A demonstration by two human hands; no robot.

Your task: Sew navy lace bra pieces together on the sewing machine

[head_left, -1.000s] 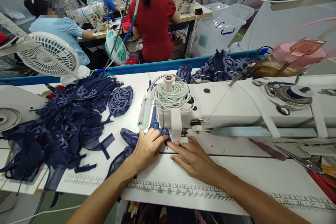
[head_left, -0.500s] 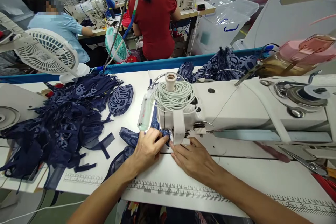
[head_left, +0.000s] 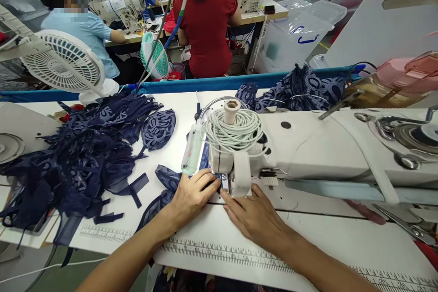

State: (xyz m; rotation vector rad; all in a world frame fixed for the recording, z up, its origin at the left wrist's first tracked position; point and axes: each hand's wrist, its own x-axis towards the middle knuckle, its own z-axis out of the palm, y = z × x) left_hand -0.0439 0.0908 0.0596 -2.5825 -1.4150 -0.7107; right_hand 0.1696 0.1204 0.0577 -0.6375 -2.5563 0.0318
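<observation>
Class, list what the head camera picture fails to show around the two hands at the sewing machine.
- Needle: hidden behind the sewing machine head.
- Navy fabric piece under the left hand: mostly covered; the grip cannot be told.
- Right hand fingertips: tucked under the machine.
- Scissors: cut off by the right edge.

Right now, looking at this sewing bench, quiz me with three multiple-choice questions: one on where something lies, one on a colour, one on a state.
1. Where is the heap of dark navy fabric pieces?
A. left of the white sewing machine
B. on top of it
C. on the floor

2. What colour is the coiled cord on the machine?
A. red
B. pale grey-white
C. black

3. How are the left hand and right hand?
A. raised in the air
B. pressed flat by the presser foot
C. holding scissors

Answers: A, the heap lies left of the machine; B, the cord looks pale; B, both hands rest on the table with fingers at the foot.
</observation>
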